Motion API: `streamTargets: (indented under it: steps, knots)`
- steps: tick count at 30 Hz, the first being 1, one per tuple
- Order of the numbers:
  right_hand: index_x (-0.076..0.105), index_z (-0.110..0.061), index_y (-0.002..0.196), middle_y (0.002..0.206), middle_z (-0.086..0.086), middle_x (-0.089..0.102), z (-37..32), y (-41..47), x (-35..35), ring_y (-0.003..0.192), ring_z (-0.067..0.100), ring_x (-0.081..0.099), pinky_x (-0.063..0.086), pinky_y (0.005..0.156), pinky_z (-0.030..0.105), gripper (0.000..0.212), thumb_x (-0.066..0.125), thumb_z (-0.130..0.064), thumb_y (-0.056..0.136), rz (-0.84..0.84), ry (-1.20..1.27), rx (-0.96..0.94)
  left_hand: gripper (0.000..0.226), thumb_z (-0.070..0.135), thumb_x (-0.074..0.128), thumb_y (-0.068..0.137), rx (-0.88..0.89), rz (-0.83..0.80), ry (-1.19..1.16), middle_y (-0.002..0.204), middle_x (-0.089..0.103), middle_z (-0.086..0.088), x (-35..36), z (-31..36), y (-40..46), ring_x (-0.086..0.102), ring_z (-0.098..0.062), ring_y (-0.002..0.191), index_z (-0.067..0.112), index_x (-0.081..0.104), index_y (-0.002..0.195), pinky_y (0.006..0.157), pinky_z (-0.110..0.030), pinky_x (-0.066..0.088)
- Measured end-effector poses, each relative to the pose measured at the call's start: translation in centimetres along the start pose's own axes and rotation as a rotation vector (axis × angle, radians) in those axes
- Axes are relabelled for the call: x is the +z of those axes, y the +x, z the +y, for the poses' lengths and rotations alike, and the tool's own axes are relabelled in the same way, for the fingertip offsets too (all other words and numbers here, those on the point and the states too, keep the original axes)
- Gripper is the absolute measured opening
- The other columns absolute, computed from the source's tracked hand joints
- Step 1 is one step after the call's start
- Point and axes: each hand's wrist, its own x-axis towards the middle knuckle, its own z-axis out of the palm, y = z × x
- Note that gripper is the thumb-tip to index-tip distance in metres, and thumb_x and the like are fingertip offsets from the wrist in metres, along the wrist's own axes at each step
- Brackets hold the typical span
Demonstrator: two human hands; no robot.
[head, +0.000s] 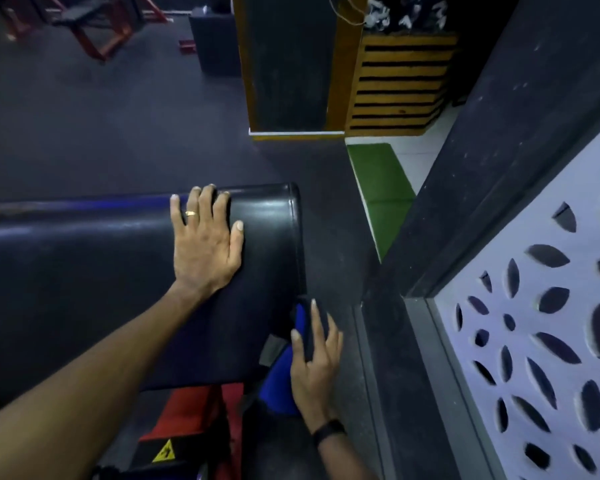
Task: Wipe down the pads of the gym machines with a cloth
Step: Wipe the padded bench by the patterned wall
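1. Two hands worked at the black pad (pixel 84 271), a glossy, rounded cushion filling the left centre of the frame.
2. The left hand (pixel 205 244) lay flat on it, fingers spread, holding nothing.
3. The right hand (pixel 314 368), lower centre, pressed a blue cloth (pixel 279 382) against the pad's end, fingers nearly straight.

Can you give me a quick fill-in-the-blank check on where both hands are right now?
1. The left hand lies flat on top of the black ____ of the bench.
2. The right hand presses a ____ cloth against the pad's end.
3. The left hand wears a gold ____ on one finger.
4. The right wrist carries a black ____.

Missing words: pad; blue; ring; band
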Motion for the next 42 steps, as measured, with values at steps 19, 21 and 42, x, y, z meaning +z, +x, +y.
streamTargets:
  steps: [19, 21, 42]
  knots:
    - [0.028, -0.044, 0.154, 0.145, 0.010, 0.043, -2.7, 4.3, 0.9, 0.131, 0.017, 0.038, 0.041, 0.106, 0.044, 0.057, 0.046, -0.053, 0.101, -0.021, -0.007, -0.007, 0.055, 0.038, 0.033, 0.102, 0.007, 0.032, 0.001, 0.150, 0.042, -0.021, 0.5, -0.2, -0.2, 0.035, -0.041, 0.142, 0.002, 0.045, 0.142, 0.119, -0.063, 0.018]
    - [0.022, -0.051, 0.153, 0.147, 0.008, 0.041, -2.3, 3.1, 0.6, 0.133, 0.004, 0.028, 0.039, 0.106, 0.041, 0.056, 0.042, -0.056, 0.101, -0.023, -0.007, 0.010, 0.055, 0.038, 0.032, 0.102, 0.010, 0.017, 0.002, 0.151, 0.041, -0.022, 0.4, -0.3, -0.2, 0.034, -0.041, 0.143, 0.003, 0.045, 0.143, 0.119, -0.063, 0.017]
    - [0.047, -0.033, 0.146, 0.140, 0.009, 0.051, -11.2, 20.8, 2.1, 0.133, 0.031, 0.036, 0.032, 0.111, 0.048, 0.050, 0.043, -0.052, 0.100, -0.253, 0.181, 0.440, 0.055, 0.038, 0.040, 0.094, -0.058, 0.029, -0.076, 0.145, 0.051, -0.018, -0.1, 0.1, -0.1, 0.043, -0.038, 0.138, 0.002, 0.056, 0.133, 0.119, -0.059, 0.021]
